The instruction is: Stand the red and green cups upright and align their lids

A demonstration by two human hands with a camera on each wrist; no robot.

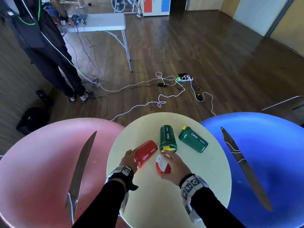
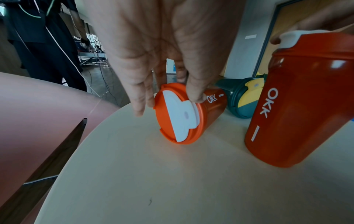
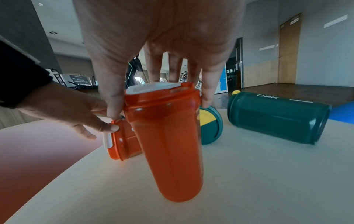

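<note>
Two red cups and two green cups are on the round yellow table (image 1: pixel 164 203). My left hand (image 1: pixel 134 157) pinches the lid rim of the red cup (image 1: pixel 146 153) that lies on its side; its white-flapped lid (image 2: pixel 180 113) faces me. My right hand (image 1: pixel 169 159) grips the second red cup (image 1: pixel 162 165) by its lid from above. That cup (image 3: pixel 168 144) is tilted, with its base down at the table top. One green cup (image 1: pixel 167 139) lies with its yellow-flapped lid toward me. The other green cup (image 1: pixel 193 139) lies to its right.
A pink round table (image 1: pixel 41 162) adjoins on the left and a blue one (image 1: pixel 263 145) on the right. Beyond the tables, cables (image 1: pixel 164 96) and a power strip lie on the wooden floor. A person in dark clothes (image 1: pixel 49 55) stands by a folding table (image 1: pixel 102 22).
</note>
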